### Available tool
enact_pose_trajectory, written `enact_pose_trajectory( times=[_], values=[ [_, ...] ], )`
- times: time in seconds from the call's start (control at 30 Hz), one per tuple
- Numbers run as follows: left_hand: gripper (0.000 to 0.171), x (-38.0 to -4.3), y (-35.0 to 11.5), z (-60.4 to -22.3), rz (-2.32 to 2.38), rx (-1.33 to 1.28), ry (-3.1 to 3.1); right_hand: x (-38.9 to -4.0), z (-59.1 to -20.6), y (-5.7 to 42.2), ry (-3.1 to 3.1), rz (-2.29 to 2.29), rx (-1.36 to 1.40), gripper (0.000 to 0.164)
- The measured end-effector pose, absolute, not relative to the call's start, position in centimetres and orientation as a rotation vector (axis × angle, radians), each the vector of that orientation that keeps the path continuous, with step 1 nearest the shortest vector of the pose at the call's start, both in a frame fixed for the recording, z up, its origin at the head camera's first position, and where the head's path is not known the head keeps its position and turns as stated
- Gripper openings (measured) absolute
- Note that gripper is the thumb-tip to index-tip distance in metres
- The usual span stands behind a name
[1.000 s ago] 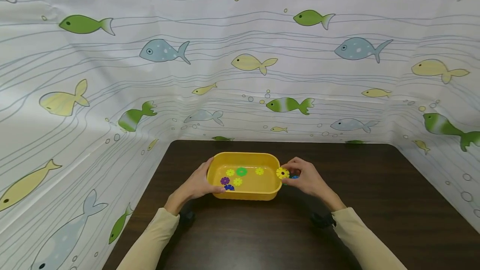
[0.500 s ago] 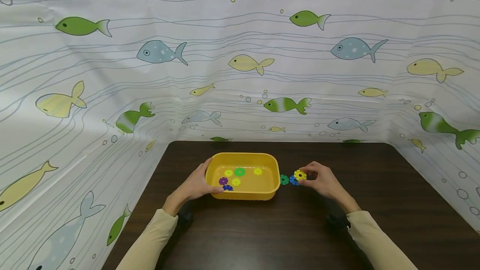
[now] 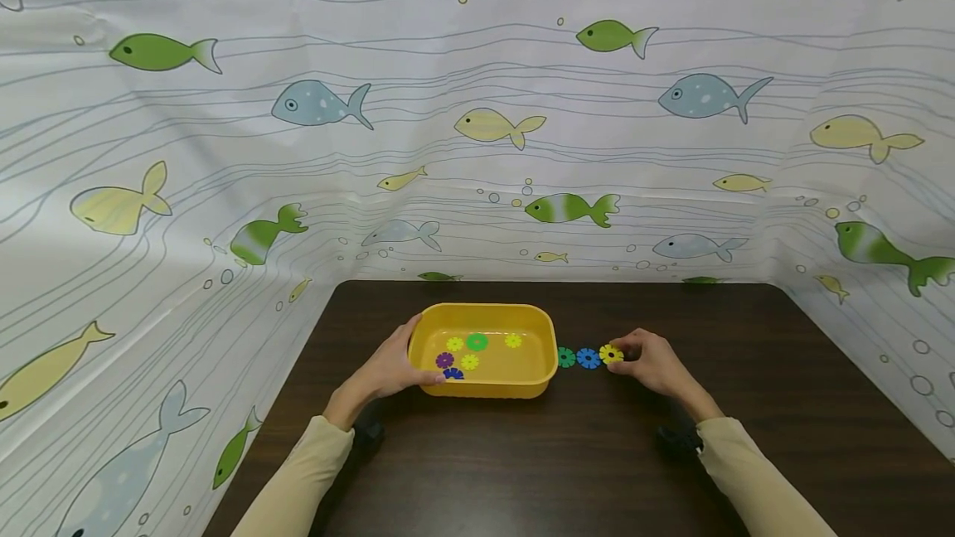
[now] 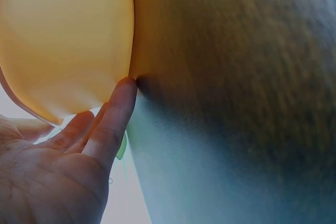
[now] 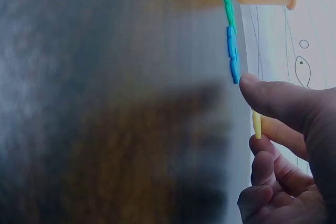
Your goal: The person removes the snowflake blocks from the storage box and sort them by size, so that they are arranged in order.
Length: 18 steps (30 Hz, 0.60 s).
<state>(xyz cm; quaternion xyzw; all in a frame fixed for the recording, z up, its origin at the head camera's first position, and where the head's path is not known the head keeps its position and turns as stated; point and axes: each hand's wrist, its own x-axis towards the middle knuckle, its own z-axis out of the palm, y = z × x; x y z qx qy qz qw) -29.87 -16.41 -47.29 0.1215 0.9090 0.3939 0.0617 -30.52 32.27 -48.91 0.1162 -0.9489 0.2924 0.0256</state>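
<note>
Tray (image 3: 492, 389) in grip of left hand (image 3: 391, 365), yellow disc (image 3: 609, 348) in pinch of right hand (image 3: 655, 361), beside blue disc (image 3: 582, 358).

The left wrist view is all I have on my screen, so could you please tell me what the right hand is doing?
Observer: In the head view, the right hand pinches a yellow flower-shaped piece.

Operator: Thank you; what lies between that piece and the yellow tub that I see?

Observer: A blue piece and a green piece lie there in a row, the green one nearer the tub.

Operator: And could you tell me whether the tub holds anything?

Observer: Yes, the head view shows six small pieces inside it.
</note>
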Motion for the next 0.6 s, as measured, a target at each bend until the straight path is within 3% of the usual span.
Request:
enact_pose_trajectory(
  times=[0.6],
  values=[
    [0.123, -29.82, -16.2, -47.13, 1.166, 0.307, 2.758, -30.72, -48.8, 32.74, -3.02, 0.983, 0.282, 0.042]
  ],
)
